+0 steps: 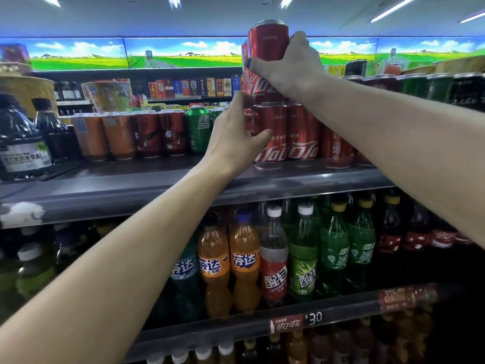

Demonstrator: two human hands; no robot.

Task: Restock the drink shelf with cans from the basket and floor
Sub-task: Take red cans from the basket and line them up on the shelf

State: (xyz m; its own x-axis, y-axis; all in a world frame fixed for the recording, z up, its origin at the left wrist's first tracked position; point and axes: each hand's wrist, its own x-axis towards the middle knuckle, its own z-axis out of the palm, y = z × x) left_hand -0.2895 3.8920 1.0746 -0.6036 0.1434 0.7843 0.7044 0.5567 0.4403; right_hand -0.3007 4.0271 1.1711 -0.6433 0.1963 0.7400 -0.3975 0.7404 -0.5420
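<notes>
My right hand [287,69] grips a red cola can [266,40] that sits as a second layer on top of a row of red cola cans [301,132] on the upper shelf [157,190]. A second stacked red can shows just behind it on the left. My left hand [236,132] reaches to the left end of the lower red row, thumb spread, its fingers against the side of the end can. The fingertips are hidden behind the hand. No basket or floor is in view.
Left of the red cans stand green cans [198,130], dark red cans [160,135] and orange cans [105,135], then large dark bottles [21,143]. The shelf below holds orange, red and green soda bottles [273,261]. More dark cans [433,88] stand at the right.
</notes>
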